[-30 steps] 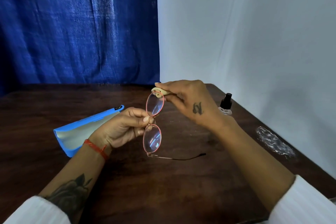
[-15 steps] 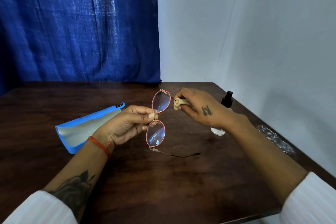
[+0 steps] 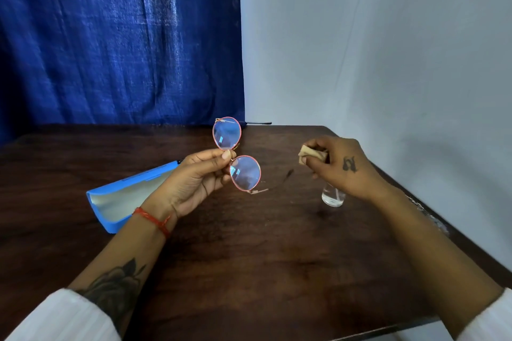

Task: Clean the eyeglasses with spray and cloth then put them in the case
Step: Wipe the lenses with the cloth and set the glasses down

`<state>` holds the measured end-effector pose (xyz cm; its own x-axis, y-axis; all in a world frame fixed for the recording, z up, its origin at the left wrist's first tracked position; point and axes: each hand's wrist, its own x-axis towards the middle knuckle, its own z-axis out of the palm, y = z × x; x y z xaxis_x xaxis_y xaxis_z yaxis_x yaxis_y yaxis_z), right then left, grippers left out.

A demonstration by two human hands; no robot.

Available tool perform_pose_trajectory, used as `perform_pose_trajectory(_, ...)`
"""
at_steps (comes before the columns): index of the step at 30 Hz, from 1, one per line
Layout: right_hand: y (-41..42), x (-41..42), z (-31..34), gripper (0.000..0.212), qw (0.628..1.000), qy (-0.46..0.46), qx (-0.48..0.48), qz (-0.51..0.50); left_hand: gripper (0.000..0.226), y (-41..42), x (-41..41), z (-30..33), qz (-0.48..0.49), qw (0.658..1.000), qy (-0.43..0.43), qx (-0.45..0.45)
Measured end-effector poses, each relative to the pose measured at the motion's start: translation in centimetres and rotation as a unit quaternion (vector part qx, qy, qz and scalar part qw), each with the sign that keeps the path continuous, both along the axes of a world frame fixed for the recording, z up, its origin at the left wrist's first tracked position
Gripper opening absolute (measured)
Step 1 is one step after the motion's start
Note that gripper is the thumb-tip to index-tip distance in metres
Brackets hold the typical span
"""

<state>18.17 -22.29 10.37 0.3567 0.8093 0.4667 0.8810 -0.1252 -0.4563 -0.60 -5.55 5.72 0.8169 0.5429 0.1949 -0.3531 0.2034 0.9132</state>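
Note:
Round eyeglasses (image 3: 245, 173) with a thin red frame hang upright above the table, one lens over the other. My left hand (image 3: 194, 180) pinches them at the bridge. My right hand (image 3: 340, 166) is off to the right of the glasses, apart from them, fingers closed on a small folded beige cloth (image 3: 307, 156). Under that hand stands the clear spray bottle (image 3: 333, 196); only its base shows. The blue eyeglass case (image 3: 130, 196) lies open on the table behind my left wrist, pale lining showing.
The dark wooden table (image 3: 249, 257) ends at the right edge near a white wall. A blue curtain hangs behind the far edge. A crumpled bit of clear plastic (image 3: 426, 213) lies by the right edge.
My right hand with the cloth has pulled away from the upper lens to the right, over the spray bottle. My left hand has turned the glasses so the lenses face me more.

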Motion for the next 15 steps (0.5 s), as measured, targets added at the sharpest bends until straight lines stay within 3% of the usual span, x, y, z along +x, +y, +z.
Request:
perform_pose_trajectory(3,-0.8,-1.1,-0.7,0.015,0.988,0.129,0.079,0.032,0.017,-0.3,0.5,-0.1,0.023,1.000,0.000,-0.015)
perform_pose_trajectory(5,-1.2,-2.3,-1.6,0.020,0.980,0.160,0.107,0.056,0.012,-0.4,0.8,-0.2,0.033,0.999,0.003,-0.016)
perform_pose_trajectory(8,-1.8,-4.2,-3.7,0.021,0.980,0.137,0.098,0.105,0.014,-0.5,1.1,-0.5,0.049,0.998,0.013,-0.030)
perform_pose_trajectory(15,-0.6,-6.5,-7.8,0.015,0.985,-0.026,-0.029,0.168,0.016,-0.8,1.6,-1.0,0.070,0.996,0.030,-0.054)
